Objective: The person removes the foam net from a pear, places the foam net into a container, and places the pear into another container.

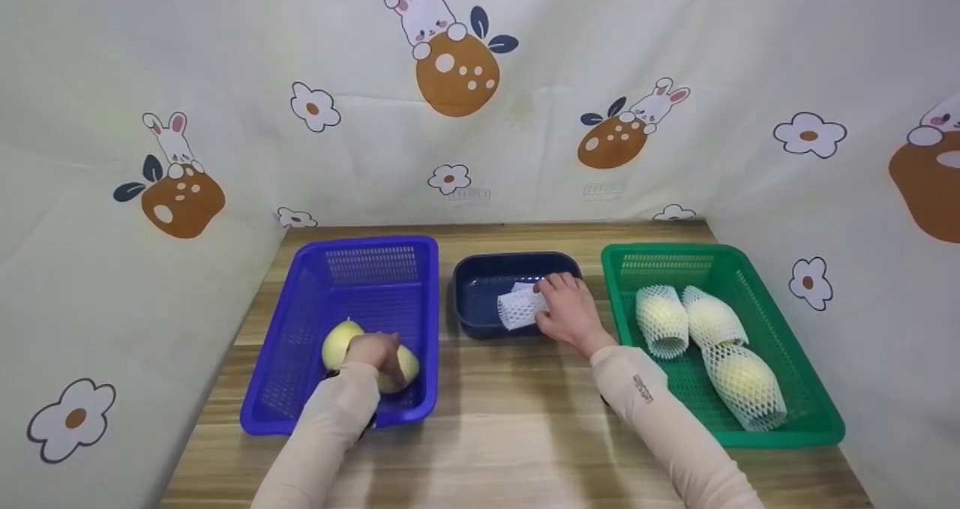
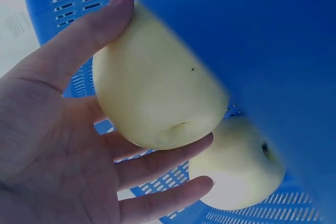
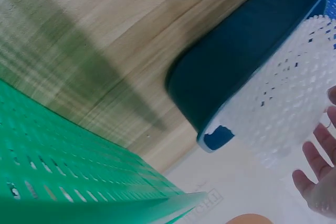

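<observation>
Inside the blue basket [image 1: 270,374], my left hand [image 1: 375,350] grips a pale yellow pear [image 2: 157,87], thumb on one side and fingers round the other. A second pear [image 1: 341,342] lies beside it, near the fingertips. My right hand [image 1: 571,310] is over the right side of the dark blue tray [image 1: 480,318] and pinches a white foam net sleeve [image 1: 519,308] by its edge. In the right wrist view the net [image 3: 283,93] spreads across the tray's rim; part of the hand is cut off there.
To the right stands a green basket [image 1: 806,389] with three pears in foam nets [image 1: 661,318]. All the containers are on a wood-grain table [image 1: 480,449]. A pale printed cloth [image 1: 540,134] encloses the back and sides.
</observation>
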`<action>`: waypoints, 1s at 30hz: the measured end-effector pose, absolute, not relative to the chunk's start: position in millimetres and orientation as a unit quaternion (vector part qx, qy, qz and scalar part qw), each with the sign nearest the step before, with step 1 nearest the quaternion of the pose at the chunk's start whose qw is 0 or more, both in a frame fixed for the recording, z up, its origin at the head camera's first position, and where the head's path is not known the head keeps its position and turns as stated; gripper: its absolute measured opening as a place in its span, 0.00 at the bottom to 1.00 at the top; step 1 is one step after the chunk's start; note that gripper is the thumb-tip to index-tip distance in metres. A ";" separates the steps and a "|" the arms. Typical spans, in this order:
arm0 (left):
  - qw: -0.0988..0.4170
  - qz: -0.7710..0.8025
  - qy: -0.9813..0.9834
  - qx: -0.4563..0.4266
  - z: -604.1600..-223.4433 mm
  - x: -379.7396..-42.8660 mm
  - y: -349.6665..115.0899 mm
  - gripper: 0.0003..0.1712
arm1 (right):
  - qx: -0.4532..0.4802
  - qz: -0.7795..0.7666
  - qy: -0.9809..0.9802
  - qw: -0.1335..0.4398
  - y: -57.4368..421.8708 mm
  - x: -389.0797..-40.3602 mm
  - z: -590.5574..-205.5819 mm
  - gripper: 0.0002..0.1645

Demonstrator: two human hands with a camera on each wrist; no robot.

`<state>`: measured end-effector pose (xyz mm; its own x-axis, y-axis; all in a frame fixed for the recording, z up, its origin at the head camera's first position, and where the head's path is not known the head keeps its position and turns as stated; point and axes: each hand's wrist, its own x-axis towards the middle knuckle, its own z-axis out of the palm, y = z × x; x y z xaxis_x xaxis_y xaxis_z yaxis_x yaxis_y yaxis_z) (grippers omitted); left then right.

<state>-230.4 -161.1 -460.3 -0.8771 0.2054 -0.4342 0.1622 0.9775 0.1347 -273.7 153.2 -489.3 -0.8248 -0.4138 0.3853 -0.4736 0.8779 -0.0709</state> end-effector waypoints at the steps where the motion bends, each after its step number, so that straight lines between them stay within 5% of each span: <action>1: 0.218 0.044 0.970 0.100 -459.9 -229.5 -160.9 0.45 | 0.235 0.082 -0.950 0.188 152.7 -272.9 -489.1 0.18; 8: 0.173 0.031 0.977 0.123 -463.1 -228.2 -154.4 0.25 | 0.232 0.064 -0.960 0.141 150.2 -267.2 -494.4 0.19; 21: 0.174 0.045 0.976 0.122 -463.6 -230.3 -150.1 0.22 | 0.262 0.100 -0.960 0.007 156.8 -263.0 -498.4 0.25; 30: 0.089 0.075 0.983 0.141 -454.4 -231.1 -135.0 0.25 | 0.239 0.136 -0.958 0.077 162.0 -261.9 -486.4 0.22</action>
